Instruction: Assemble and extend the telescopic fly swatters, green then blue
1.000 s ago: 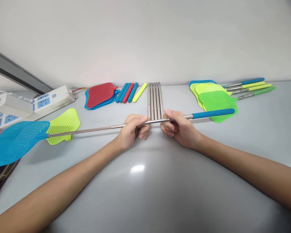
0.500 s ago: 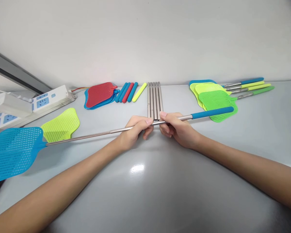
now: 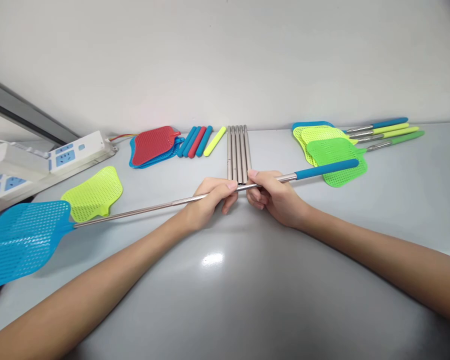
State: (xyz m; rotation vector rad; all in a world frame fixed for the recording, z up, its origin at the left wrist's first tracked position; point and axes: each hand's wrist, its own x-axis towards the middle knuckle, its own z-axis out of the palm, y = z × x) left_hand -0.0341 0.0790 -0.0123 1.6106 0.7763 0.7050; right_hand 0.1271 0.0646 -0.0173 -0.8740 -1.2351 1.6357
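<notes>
Both hands grip the metal shaft of a blue fly swatter (image 3: 33, 240), stretched out long across the table. My left hand (image 3: 212, 197) pinches the shaft near its middle, thumb on top. A short way to the right, my right hand (image 3: 272, 195) is closed on the shaft just before the blue grip (image 3: 326, 169). The swatter's blue head extends past the left edge of the view. Just beyond my hands, several metal tubes (image 3: 238, 155) lie side by side, their near ends close to my fingers. A yellow swatter head (image 3: 93, 195) lies behind the held blue head.
A red swatter head (image 3: 153, 145) overlaps blue ones at the back left. Beside them lie blue, red and yellow grip sleeves (image 3: 197, 142). Swatters with handles, a green one (image 3: 337, 155) on top, are stacked at right. White power strips (image 3: 75, 155) stand on the left.
The swatter's blue head has shifted slightly down and right, and its grip end slightly up and left. Both hands keep their hold in nearly the same place.
</notes>
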